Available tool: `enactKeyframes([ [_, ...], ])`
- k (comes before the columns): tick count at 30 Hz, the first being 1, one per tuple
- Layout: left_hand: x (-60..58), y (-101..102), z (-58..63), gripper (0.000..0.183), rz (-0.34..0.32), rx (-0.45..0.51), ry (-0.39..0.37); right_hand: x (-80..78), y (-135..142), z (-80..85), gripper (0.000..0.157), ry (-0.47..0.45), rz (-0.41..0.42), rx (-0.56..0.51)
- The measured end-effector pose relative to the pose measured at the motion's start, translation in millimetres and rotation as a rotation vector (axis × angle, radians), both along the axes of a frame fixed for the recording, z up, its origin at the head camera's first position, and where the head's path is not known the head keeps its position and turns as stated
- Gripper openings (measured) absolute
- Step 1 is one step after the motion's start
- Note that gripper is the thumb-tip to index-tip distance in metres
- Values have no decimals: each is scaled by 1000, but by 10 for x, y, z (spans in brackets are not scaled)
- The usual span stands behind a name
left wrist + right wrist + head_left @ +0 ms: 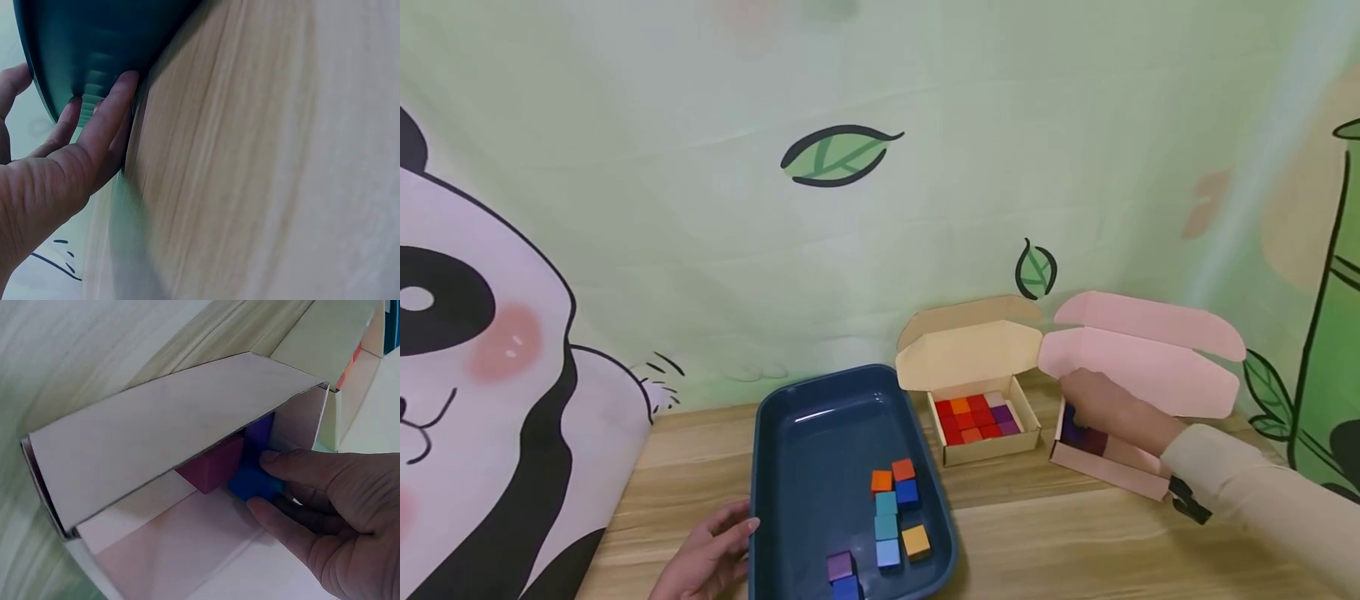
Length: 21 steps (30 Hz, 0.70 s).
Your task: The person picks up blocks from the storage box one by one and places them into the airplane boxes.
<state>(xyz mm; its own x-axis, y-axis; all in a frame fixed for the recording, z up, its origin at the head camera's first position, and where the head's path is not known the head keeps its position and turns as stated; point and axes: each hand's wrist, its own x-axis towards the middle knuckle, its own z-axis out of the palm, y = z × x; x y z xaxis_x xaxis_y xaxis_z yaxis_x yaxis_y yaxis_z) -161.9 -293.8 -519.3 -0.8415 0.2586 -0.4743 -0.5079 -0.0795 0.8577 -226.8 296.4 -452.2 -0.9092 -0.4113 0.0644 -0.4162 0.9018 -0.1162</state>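
Observation:
Inside the pink box at the right, my right hand pinches a blue block between thumb and fingertips. A purple block and a maroon block sit beside it, close to the box's front wall. At the left, the fairly straight fingers of my left hand touch the outer side of a dark blue tray. Several blocks lie in the tray, among them a yellow block, a purple block and an orange block.
Between tray and pink box stands a cream box with its lid up, holding red, orange and purple blocks. The pink lid stands raised behind my right hand. A printed cloth hangs behind the wooden table.

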Motion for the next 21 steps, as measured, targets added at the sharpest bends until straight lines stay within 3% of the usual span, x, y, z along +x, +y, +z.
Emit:
enactKeyframes([
  [13,-4,-4,14,79,4,-12,-5,10,91,-60,27,-113,-63,-125],
  [21,6,0,-1,78,1,-11,-12,53,181,-120,23,-139,-18,-116],
])
